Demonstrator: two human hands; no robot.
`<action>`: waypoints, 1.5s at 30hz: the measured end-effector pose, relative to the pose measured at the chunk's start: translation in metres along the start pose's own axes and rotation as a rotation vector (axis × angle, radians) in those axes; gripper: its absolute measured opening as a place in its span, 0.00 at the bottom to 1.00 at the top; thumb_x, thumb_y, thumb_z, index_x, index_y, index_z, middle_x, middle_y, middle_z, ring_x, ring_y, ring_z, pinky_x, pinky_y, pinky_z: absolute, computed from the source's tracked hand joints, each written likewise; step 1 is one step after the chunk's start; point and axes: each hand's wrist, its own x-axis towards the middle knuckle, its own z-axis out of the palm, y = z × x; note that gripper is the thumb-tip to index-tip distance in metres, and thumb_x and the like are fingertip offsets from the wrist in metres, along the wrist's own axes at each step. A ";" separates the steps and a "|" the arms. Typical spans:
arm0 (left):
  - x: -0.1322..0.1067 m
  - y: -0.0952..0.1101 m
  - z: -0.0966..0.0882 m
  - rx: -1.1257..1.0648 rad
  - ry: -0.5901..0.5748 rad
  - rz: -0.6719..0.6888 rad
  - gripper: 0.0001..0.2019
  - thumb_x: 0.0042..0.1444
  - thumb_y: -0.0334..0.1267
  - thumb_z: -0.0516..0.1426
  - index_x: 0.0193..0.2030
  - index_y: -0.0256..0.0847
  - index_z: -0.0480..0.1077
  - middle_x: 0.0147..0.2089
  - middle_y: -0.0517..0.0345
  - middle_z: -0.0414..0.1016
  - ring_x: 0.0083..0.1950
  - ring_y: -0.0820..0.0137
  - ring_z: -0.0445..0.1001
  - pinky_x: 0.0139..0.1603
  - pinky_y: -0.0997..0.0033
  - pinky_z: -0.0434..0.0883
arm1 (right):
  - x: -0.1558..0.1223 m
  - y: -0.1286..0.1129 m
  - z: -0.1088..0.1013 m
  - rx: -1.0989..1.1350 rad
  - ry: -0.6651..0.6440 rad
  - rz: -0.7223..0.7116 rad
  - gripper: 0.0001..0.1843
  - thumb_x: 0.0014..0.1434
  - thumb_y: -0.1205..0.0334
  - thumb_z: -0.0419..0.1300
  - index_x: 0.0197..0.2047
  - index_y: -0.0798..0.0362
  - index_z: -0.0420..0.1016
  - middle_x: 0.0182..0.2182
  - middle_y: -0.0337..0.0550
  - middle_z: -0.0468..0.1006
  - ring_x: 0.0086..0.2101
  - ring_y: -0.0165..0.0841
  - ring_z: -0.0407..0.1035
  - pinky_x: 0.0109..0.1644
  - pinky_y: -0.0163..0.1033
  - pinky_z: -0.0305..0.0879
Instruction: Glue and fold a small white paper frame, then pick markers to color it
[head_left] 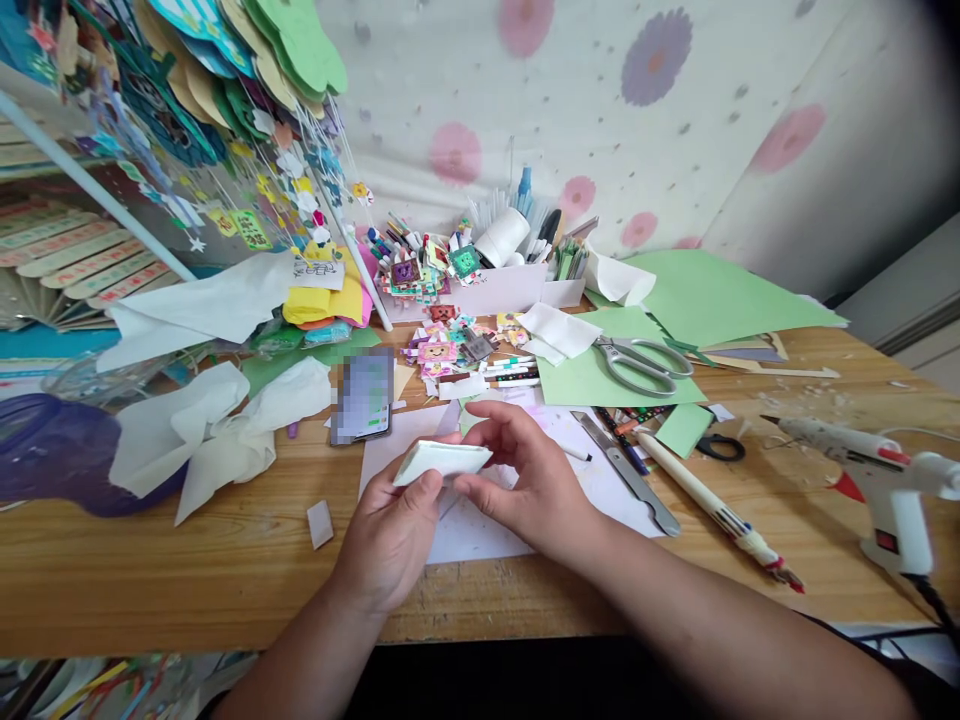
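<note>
We hold a small white folded card piece (441,460) between both hands, just above the white sheet (480,520) that lies on the wooden table (225,560). Our left hand (394,535) pinches its near edge from below, thumb on top, so the flat face stays turned up towards us. Our right hand (525,475) closes thumb and fingers on the far right corner, which steadies the piece from the other side and keeps it level. Both hands are closed on the piece; neither is free.

The tools lie within easy reach of the right hand. A metal cutter (626,470) lies just to its right on the sheet's edge, with a long pen (720,510) beyond that. Further right a glue gun (862,470) stands on its own stand, nozzle pointing left and clear of the paper. The scissors (645,362) rest closed on green paper (600,375) beyond the right hand.

To the left of the left hand a small white offcut (320,523) lies on bare wood, near but apart. Beyond the left hand a phone (363,395) lies face up. Further left, crumpled white paper (217,430) is pushed aside. Beyond both hands, small bead figures (450,345) are spread in front of a white box of pens (495,285).
</note>
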 end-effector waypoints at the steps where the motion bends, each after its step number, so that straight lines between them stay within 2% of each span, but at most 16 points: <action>1: -0.001 0.000 0.001 0.003 0.005 0.002 0.12 0.53 0.40 0.62 0.45 0.45 0.78 0.46 0.53 0.79 0.55 0.59 0.71 0.60 0.53 0.64 | 0.000 0.000 0.001 0.008 -0.005 -0.008 0.28 0.52 0.65 0.65 0.55 0.49 0.62 0.37 0.42 0.76 0.38 0.35 0.73 0.43 0.42 0.70; 6: 0.000 0.006 -0.003 0.160 0.006 0.074 0.15 0.49 0.43 0.65 0.44 0.45 0.77 0.46 0.54 0.76 0.50 0.61 0.69 0.54 0.61 0.66 | -0.002 -0.001 -0.001 -0.001 0.045 -0.123 0.25 0.52 0.70 0.63 0.52 0.48 0.64 0.33 0.38 0.74 0.34 0.31 0.72 0.42 0.39 0.70; 11: 0.008 0.030 -0.006 0.632 0.019 0.372 0.06 0.44 0.35 0.67 0.32 0.44 0.78 0.37 0.57 0.71 0.45 0.64 0.68 0.48 0.69 0.65 | -0.002 -0.006 -0.008 -0.107 0.053 -0.213 0.24 0.50 0.74 0.61 0.50 0.49 0.65 0.31 0.36 0.72 0.32 0.30 0.70 0.39 0.36 0.69; 15: 0.008 0.039 -0.001 0.845 -0.025 0.512 0.03 0.47 0.33 0.64 0.30 0.44 0.76 0.35 0.57 0.71 0.41 0.65 0.69 0.45 0.69 0.66 | -0.002 -0.009 -0.010 -0.109 0.040 -0.224 0.22 0.51 0.72 0.63 0.49 0.49 0.66 0.33 0.38 0.74 0.34 0.31 0.71 0.41 0.38 0.69; 20: 0.008 0.033 0.000 0.974 -0.116 0.614 0.04 0.53 0.31 0.60 0.33 0.43 0.71 0.37 0.59 0.70 0.43 0.68 0.70 0.45 0.68 0.68 | -0.004 -0.007 -0.009 0.025 0.028 -0.149 0.22 0.52 0.68 0.65 0.49 0.49 0.66 0.34 0.40 0.76 0.35 0.32 0.74 0.40 0.38 0.70; 24: 0.010 0.035 0.000 1.052 -0.199 0.615 0.06 0.53 0.30 0.61 0.37 0.44 0.70 0.39 0.59 0.70 0.44 0.69 0.71 0.45 0.69 0.70 | -0.006 -0.009 -0.011 0.013 0.033 -0.130 0.20 0.51 0.70 0.64 0.46 0.49 0.66 0.34 0.39 0.77 0.34 0.32 0.75 0.38 0.36 0.70; 28: 0.008 0.039 0.002 1.109 -0.255 0.671 0.05 0.54 0.29 0.60 0.36 0.43 0.71 0.37 0.60 0.70 0.41 0.70 0.72 0.43 0.70 0.70 | -0.005 -0.013 -0.014 -0.053 0.030 -0.220 0.19 0.51 0.72 0.63 0.45 0.49 0.67 0.32 0.39 0.77 0.33 0.31 0.73 0.38 0.36 0.70; 33: 0.004 0.042 0.003 1.162 -0.236 0.840 0.09 0.52 0.27 0.62 0.38 0.43 0.72 0.39 0.59 0.71 0.45 0.69 0.71 0.49 0.66 0.70 | -0.003 -0.013 -0.017 0.018 0.001 -0.348 0.22 0.52 0.72 0.64 0.49 0.49 0.67 0.35 0.41 0.77 0.37 0.32 0.74 0.44 0.39 0.71; 37: 0.002 0.046 0.003 1.217 -0.224 0.957 0.11 0.50 0.25 0.62 0.39 0.43 0.72 0.38 0.59 0.72 0.45 0.67 0.71 0.52 0.60 0.69 | -0.006 -0.013 -0.018 0.063 0.019 -0.395 0.21 0.53 0.73 0.63 0.49 0.48 0.67 0.34 0.41 0.78 0.34 0.33 0.74 0.41 0.40 0.72; 41: 0.001 0.049 0.006 1.243 -0.259 0.963 0.13 0.49 0.25 0.63 0.40 0.43 0.70 0.39 0.57 0.71 0.46 0.65 0.71 0.53 0.55 0.70 | -0.007 -0.016 -0.019 0.003 0.054 -0.466 0.20 0.52 0.74 0.62 0.47 0.48 0.68 0.33 0.41 0.78 0.33 0.34 0.74 0.39 0.41 0.72; 45: 0.001 0.049 0.010 1.229 -0.280 0.961 0.12 0.49 0.22 0.60 0.37 0.43 0.69 0.36 0.58 0.72 0.44 0.65 0.72 0.50 0.55 0.71 | -0.005 -0.018 -0.019 -0.036 0.039 -0.530 0.22 0.51 0.75 0.62 0.47 0.48 0.67 0.32 0.42 0.78 0.33 0.35 0.73 0.38 0.43 0.72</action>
